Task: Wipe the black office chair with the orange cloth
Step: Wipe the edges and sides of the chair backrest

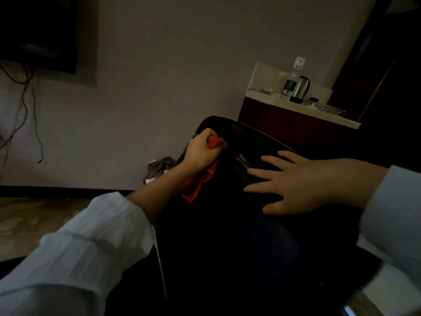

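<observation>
At the top left corner of the chair: cloth bunched in one fist, other hand bracing

Up at the far left corner of the black chair (227, 236), the left hand (200, 151) has its fingers curled tight round the orange cloth (200, 184). A wad pokes out by the thumb and a loose tail hangs below the wrist against the dark upholstery. The right hand (300, 185) lies flat on the chair a little to the right, fingers straight and spread, holding nothing, pressing on the surface.

By my reading, the step in hand is wiping along the top edge and then down the back. To do it well, the cloth wants more of its face on the chair. As gripped, only a small knob seems to touch, so loosening the fist and spreading the cloth under the palm would cover more with each pass. Strokes are best run one way, from the corner along the rim towards the flat hand, each overlapping the last.

The bracing hand matters, since an office chair likely swivels or rolls under a push. It should press firmly and shift ahead of the cloth rather than be wiped round. The hanging tail could drag, so tucking it in would help. With a dim room and a black surface, missed patches will be hard to spot, and feel may serve better than sight. The kettle (300, 87) on the counter (319, 115) behind stands well apart and is no hazard
</observation>
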Action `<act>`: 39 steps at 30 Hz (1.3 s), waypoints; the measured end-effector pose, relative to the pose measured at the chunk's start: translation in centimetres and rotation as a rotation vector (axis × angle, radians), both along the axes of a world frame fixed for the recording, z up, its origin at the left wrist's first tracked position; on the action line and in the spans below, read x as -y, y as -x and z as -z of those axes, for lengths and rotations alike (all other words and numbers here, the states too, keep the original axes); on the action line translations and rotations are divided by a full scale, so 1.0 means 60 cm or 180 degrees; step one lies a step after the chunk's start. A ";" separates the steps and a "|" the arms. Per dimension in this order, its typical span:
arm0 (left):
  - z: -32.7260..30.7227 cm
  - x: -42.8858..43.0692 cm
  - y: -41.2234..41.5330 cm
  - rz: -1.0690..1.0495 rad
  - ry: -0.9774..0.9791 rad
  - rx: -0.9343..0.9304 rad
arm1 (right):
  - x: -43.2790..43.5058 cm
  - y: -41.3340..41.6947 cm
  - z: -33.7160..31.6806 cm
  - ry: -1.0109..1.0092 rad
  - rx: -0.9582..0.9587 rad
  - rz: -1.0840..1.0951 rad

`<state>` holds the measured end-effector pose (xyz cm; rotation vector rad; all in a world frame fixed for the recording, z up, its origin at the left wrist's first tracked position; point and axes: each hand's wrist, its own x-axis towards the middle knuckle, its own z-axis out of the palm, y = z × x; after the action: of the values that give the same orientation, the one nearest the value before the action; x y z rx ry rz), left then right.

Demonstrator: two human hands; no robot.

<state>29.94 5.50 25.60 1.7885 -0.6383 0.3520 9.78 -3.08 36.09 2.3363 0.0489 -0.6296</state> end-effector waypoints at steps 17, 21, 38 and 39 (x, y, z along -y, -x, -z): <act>-0.040 -0.016 0.128 0.0878 -0.0628 0.0615 | 0.005 0.076 0.027 -0.0376 0.1029 -0.0104; -0.037 -0.016 0.088 0.0124 0.0138 0.0114 | -0.001 0.086 0.025 -0.0465 0.1048 -0.0080; -0.040 -0.036 0.218 0.1611 -0.0836 0.0912 | -0.010 0.119 0.018 -0.0877 0.1253 -0.0373; -0.038 -0.042 0.222 0.1743 -0.0734 0.0737 | -0.014 0.130 0.015 -0.0925 0.1331 -0.0411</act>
<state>16.61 8.02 27.86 1.7144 -1.3392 0.1110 1.99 -2.24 35.19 2.6734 0.1042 -0.0635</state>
